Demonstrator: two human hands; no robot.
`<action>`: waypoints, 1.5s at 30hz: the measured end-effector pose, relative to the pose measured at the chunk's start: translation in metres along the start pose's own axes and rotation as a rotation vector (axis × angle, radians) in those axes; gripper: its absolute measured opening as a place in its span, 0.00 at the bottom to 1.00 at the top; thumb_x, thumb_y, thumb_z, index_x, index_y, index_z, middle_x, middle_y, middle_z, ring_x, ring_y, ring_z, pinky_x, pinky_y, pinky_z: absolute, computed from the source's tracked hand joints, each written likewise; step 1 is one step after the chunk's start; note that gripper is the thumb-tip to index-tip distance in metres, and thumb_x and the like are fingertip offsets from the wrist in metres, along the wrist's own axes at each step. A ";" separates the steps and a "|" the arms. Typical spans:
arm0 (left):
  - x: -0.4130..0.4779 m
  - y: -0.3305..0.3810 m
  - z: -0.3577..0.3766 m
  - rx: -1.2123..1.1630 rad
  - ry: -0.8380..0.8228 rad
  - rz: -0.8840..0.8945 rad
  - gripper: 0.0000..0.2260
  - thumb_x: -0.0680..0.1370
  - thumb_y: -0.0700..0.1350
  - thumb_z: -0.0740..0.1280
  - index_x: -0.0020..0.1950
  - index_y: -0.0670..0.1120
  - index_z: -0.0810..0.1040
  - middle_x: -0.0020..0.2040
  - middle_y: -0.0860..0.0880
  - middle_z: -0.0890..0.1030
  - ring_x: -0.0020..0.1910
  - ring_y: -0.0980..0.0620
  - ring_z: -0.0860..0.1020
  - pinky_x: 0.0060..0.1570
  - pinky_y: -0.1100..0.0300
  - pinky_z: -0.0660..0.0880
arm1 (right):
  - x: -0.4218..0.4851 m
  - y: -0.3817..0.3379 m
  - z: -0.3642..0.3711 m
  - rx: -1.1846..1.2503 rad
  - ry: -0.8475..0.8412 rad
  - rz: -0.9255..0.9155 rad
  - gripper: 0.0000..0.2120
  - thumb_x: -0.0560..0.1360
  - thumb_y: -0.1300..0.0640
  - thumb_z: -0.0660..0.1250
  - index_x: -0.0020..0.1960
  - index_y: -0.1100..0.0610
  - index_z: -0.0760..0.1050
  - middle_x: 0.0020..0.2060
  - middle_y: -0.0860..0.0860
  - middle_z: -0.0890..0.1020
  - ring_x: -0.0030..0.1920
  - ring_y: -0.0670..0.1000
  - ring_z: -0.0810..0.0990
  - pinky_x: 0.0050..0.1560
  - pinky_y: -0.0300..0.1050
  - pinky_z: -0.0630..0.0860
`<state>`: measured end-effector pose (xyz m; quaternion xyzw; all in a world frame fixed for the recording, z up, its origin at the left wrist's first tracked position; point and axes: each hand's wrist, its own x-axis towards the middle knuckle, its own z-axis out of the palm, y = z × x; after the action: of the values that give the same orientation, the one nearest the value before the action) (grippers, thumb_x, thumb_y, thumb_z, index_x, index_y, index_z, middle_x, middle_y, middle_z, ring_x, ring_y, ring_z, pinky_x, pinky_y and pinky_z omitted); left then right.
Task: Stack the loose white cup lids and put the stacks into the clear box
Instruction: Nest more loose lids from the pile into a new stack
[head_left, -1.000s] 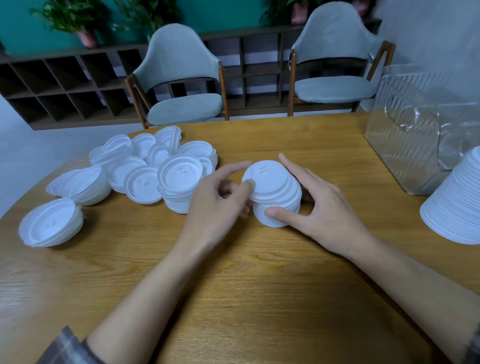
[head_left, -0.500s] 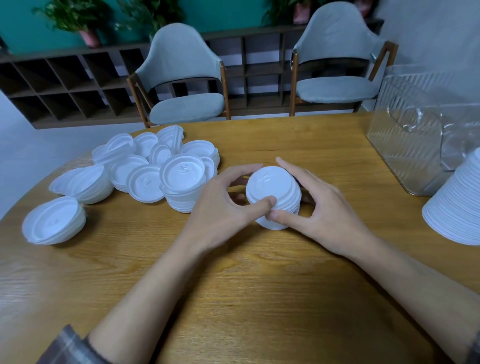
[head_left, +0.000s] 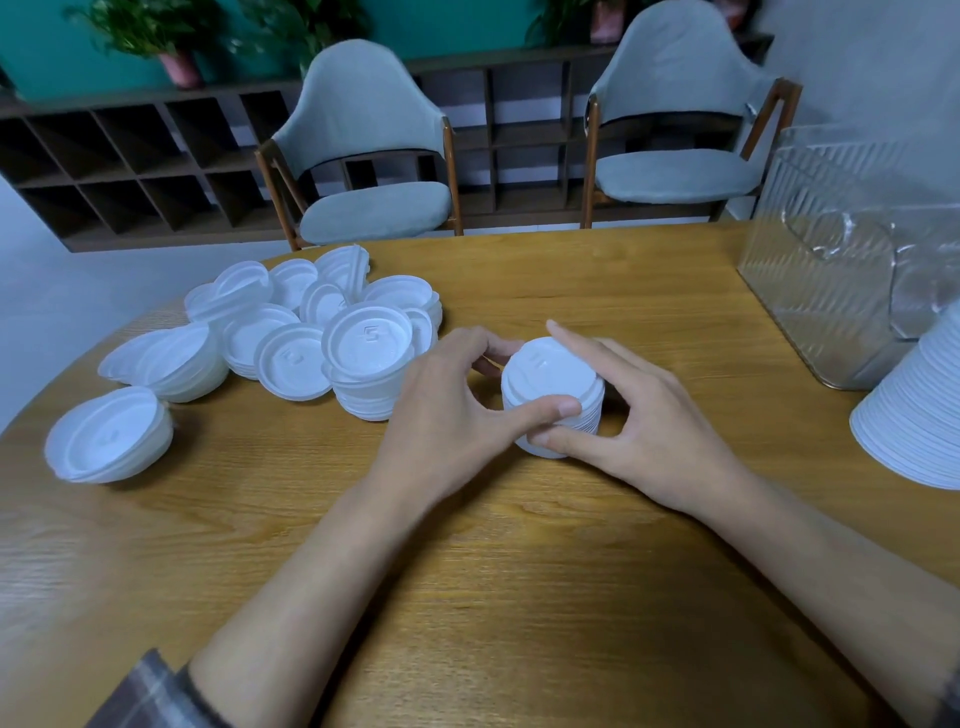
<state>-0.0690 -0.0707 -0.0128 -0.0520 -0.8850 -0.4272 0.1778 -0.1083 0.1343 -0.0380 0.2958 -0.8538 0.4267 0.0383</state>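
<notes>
The left hand (head_left: 447, 410) and right hand (head_left: 649, 426) clasp a short stack of lids (head_left: 550, 371) between them on the surface (head_left: 467, 571). Loose lids (head_left: 311, 332) lie heaped left of the left hand. A tall stack (head_left: 914, 415) and the clear box (head_left: 810, 291) stand beyond the right hand. The box seemingly holds no lids, so much is left to do.

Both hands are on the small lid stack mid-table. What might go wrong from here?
1. The lid stack between the left hand and right hand looks uneven; it may splay when lifted.
2. The neighbouring stack sits beside the left hand; a nudge might topple it.
3. The tall stack stands in front of the clear box, so the carry could clip it.
</notes>
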 end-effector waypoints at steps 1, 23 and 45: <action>0.001 -0.001 -0.002 0.035 0.004 0.036 0.22 0.68 0.68 0.77 0.54 0.55 0.84 0.50 0.60 0.83 0.51 0.60 0.80 0.50 0.61 0.76 | 0.000 0.000 0.000 0.000 0.004 0.001 0.44 0.70 0.37 0.77 0.81 0.40 0.63 0.68 0.35 0.74 0.69 0.37 0.71 0.62 0.25 0.65; 0.011 -0.019 -0.016 0.428 0.130 0.029 0.25 0.78 0.58 0.65 0.76 0.57 0.73 0.68 0.52 0.76 0.65 0.49 0.76 0.57 0.48 0.78 | 0.000 -0.002 0.000 0.007 0.025 -0.001 0.43 0.69 0.38 0.78 0.80 0.40 0.65 0.66 0.36 0.76 0.69 0.38 0.72 0.66 0.29 0.66; 0.008 0.001 -0.010 -0.366 0.251 0.039 0.14 0.83 0.42 0.71 0.68 0.48 0.80 0.61 0.57 0.84 0.59 0.58 0.82 0.55 0.66 0.77 | -0.001 -0.003 0.000 -0.023 0.077 0.025 0.43 0.69 0.38 0.78 0.80 0.43 0.67 0.62 0.36 0.76 0.66 0.36 0.73 0.62 0.23 0.63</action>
<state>-0.0734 -0.0783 -0.0042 -0.0470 -0.7625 -0.5802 0.2824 -0.1060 0.1331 -0.0365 0.2682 -0.8601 0.4283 0.0694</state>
